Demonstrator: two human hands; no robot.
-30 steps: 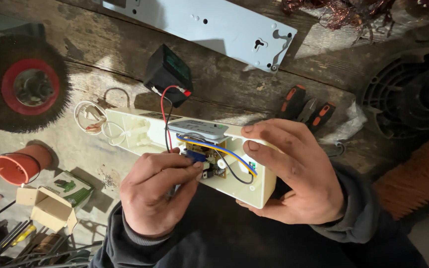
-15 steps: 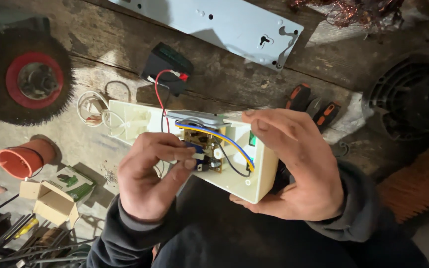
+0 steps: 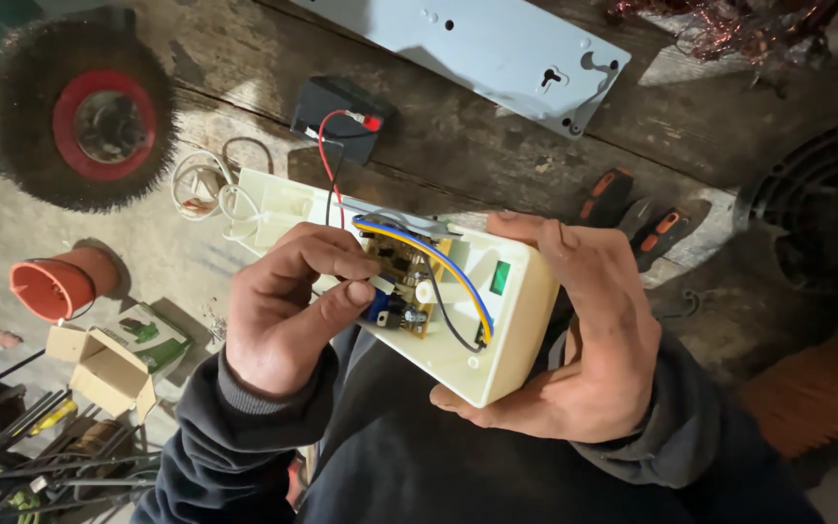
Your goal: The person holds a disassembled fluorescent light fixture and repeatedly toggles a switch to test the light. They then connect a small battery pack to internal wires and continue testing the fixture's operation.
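Observation:
An opened cream plastic housing lies tilted over my lap, and my right hand grips its right end from below and the side. Inside sits a small circuit board with yellow, blue and black wires arching over it. My left hand pinches a small white part at the board's left edge between thumb and forefinger. A red wire runs from the housing up to a small black battery on the wooden bench.
A grey metal plate lies at the bench's far edge. A round wire brush wheel with a red hub is at upper left. An orange-handled tool rests right of the housing. An orange cup and open cardboard box sit lower left.
The view has shifted and the housing has come a little closer and lower. My left fingers have shifted slightly on the board's edge; my right hand keeps its grip.

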